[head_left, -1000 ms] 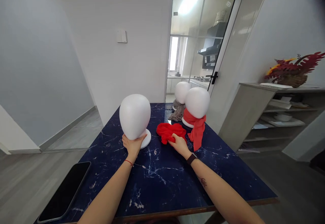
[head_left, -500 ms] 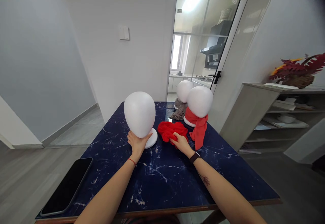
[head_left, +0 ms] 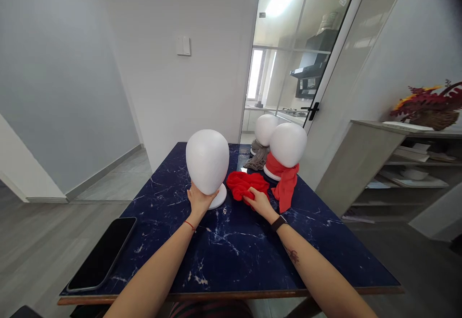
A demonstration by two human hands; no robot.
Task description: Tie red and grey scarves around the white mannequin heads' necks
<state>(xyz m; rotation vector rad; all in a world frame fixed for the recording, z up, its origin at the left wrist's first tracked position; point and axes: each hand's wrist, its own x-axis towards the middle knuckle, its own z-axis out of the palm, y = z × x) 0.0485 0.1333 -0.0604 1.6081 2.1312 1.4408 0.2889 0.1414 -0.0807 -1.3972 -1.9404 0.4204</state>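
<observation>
In the head view, a white foam mannequin head [head_left: 207, 160] stands on a round white base at the middle of the table. My left hand [head_left: 200, 200] is wrapped round its neck from the front. Bunched on the table just right of that base lies a bright red scarf [head_left: 252, 183]. My right hand [head_left: 260, 202] grips its near edge, with thumb and fingers partly sunk in the cloth. Farther right, another mannequin head [head_left: 288, 144] wears a coral-red scarf [head_left: 287, 188] with an end hanging forward. Behind it, a third head [head_left: 265, 129] has a grey scarf [head_left: 258, 158].
The dark blue marbled table [head_left: 216, 270] carries a phone [head_left: 103, 253] at its left front corner. A glass door [head_left: 281, 77] stands behind the heads. To the right is a shelf unit [head_left: 378, 157] with a basket of artificial leaves [head_left: 431, 108] on top.
The view has shifted slightly, so everything sits a little farther right. The mannequin head appears nudged slightly right, closer to the red scarf. Both hands keep their places on head and scarf.
</observation>
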